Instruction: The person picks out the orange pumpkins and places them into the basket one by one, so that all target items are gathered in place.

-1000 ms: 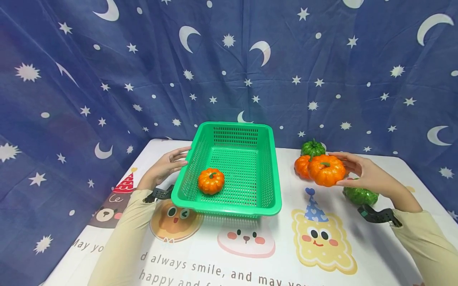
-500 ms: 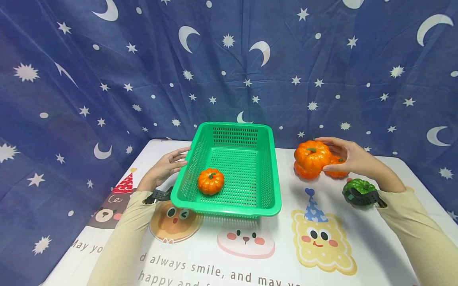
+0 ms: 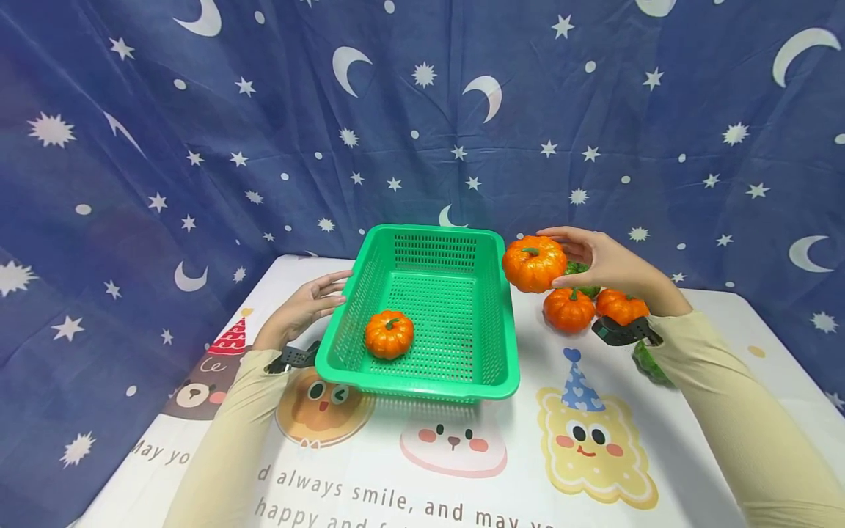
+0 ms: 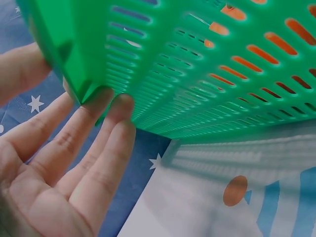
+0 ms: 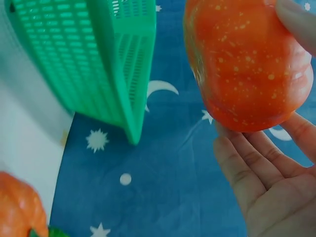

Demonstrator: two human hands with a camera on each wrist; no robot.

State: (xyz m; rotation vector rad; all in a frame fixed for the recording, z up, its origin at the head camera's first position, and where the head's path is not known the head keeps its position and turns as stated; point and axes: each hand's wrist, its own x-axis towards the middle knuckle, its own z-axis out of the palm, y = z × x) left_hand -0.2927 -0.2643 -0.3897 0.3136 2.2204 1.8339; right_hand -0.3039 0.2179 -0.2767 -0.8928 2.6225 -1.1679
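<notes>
My right hand (image 3: 607, 264) grips a glossy orange pumpkin (image 3: 531, 268) between thumb and fingers, lifted beside the upper right rim of a green plastic basket (image 3: 422, 387). In the right wrist view that pumpkin (image 5: 252, 64) fills the upper right, the thumb on one side and fingers on the other. A smaller orange pumpkin (image 3: 389, 336) sits inside the basket at its lower left. My left hand (image 3: 300, 312) touches the basket's left side from outside. The left wrist view has its extended fingers (image 4: 74, 136) against the outer edge of the green rim.
Right of the basket lie two orange pumpkins, one nearer (image 3: 569, 311) and one farther right (image 3: 620, 306). A green pumpkin (image 3: 581, 277) is partly hidden behind my right hand, and another green one (image 3: 650, 363) behind my forearm. A starry blue curtain (image 3: 409, 117) closes the table's back.
My right hand has carried the orange pumpkin left and upward, from above the other pumpkins to the basket's right rim. My left hand and the basket stay in place.
</notes>
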